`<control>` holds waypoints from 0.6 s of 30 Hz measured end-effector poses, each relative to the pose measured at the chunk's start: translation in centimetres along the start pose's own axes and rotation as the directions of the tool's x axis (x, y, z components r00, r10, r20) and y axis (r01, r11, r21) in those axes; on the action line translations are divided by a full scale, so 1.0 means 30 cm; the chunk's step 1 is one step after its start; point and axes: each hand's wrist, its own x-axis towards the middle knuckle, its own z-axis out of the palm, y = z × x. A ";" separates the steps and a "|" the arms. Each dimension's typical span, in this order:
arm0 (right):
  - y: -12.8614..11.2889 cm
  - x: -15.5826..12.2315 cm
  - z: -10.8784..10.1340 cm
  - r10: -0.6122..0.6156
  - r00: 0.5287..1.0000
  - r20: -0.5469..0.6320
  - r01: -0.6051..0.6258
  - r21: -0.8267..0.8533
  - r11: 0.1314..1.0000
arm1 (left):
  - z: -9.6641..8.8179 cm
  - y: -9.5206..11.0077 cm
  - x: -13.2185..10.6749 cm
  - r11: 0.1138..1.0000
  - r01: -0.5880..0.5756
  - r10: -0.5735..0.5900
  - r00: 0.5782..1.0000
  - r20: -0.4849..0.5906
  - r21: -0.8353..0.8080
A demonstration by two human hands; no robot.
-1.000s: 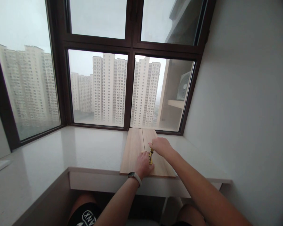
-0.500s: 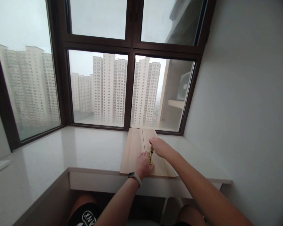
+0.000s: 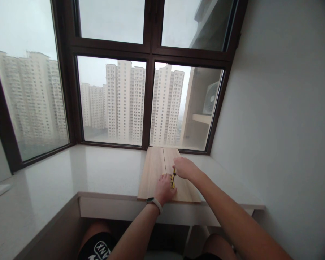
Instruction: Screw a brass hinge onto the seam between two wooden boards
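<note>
A: Quick one, where are my hands sitting?
B: You're resting both on the wooden boards (image 3: pixel 153 177). Your left hand (image 3: pixel 165 188) is lying knuckles-up near the front edge, and you're wearing a watch (image 3: pixel 155 202) on that wrist. Your right hand (image 3: pixel 184 168) is reaching in from the right, just beyond the left one.
A: And the tool?
B: The yellow-and-black tool (image 3: pixel 173 179) is lying between your two hands, on the right-hand board. It's sitting near the seam where the two boards are meeting, and it's pointing away from you. It's too small to tell what kind it is.
A: Grip?
B: Your right fingers are pinching down on the tool's far end, so you're holding it there. Your left fingers are curling against its near end. I can't tell whether they're gripping or only touching.
A: What's around?
B: The boards are lying side by side on the white sill (image 3: pixel 97 173), running from the dark window frame (image 3: pixel 148 108) to the sill's front edge. A white wall (image 3: pixel 273 126) is standing close on your right. Pale tower blocks (image 3: pixel 124 101) are showing through the glass, with an outdoor fan unit (image 3: pixel 211 98) to the right. You're sitting with your black shorts (image 3: pixel 99 249) showing below the sill.
</note>
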 end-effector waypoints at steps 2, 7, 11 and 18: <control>-0.011 -0.004 -0.008 0.048 0.999 0.011 -0.048 -0.002 0.999 | -0.001 0.003 0.000 1.000 0.003 -0.003 1.000 -0.001 0.006; -0.019 0.000 0.000 0.038 0.999 -0.012 -0.038 0.011 0.999 | -0.005 0.006 -0.001 1.000 0.001 -0.001 1.000 0.003 0.002; -0.006 0.005 0.009 -0.088 0.996 -0.008 0.088 0.033 0.996 | -0.002 0.005 0.000 1.000 -0.009 0.009 1.000 -0.010 0.001; 0.001 0.006 0.005 -0.188 0.982 -0.032 0.189 0.046 0.981 | 0.000 0.008 0.001 1.000 0.003 -0.003 1.000 -0.020 0.014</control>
